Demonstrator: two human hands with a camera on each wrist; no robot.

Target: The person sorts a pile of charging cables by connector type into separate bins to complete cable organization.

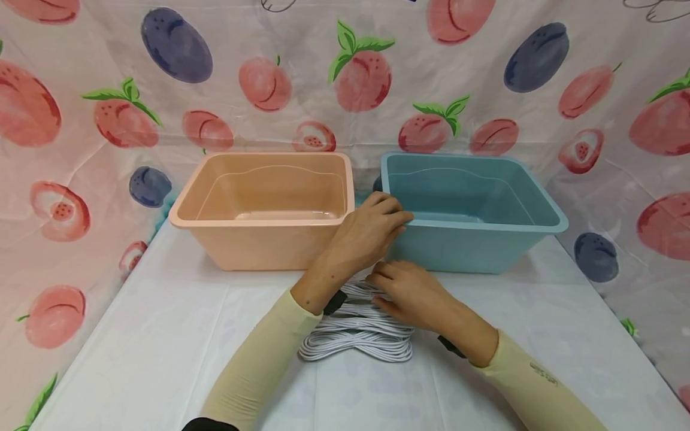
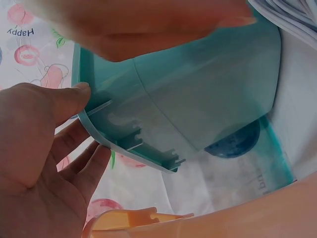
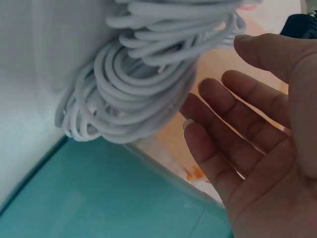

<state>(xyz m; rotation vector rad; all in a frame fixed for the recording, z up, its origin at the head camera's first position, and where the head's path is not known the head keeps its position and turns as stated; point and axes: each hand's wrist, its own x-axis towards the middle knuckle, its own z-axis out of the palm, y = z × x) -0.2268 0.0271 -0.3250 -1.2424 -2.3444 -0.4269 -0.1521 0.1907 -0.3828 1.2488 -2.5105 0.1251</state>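
- Readable writing: one word, "Happy" (image 2: 21, 32), upside down in the left wrist view, printed on the fruit-patterned cloth (image 1: 318, 36) behind the teal bin (image 1: 458, 248).
- A dark mark (image 1: 543, 372) on the right sleeve (image 1: 530, 383), nearer the person than the teal bin, is too small to read.
- Bins: two, one teal and one peach; the peach bin (image 1: 264, 248) stands just left of the teal bin, a narrow gap between.
- White cable (image 1: 358, 344): coiled in several bundles, overlapping too much to count, on the white table covering (image 1: 162, 359) off the teal bin's near left corner.
- Hands: two, apart from each other. The left hand (image 1: 366, 230) pinches the teal bin's rim at that corner, thumb on one side, fingertips on the other.
- The right hand (image 1: 412, 293), below the teal bin's near rim, has loosely spread fingers beside the cable; whether its thumb touches, I cannot tell.
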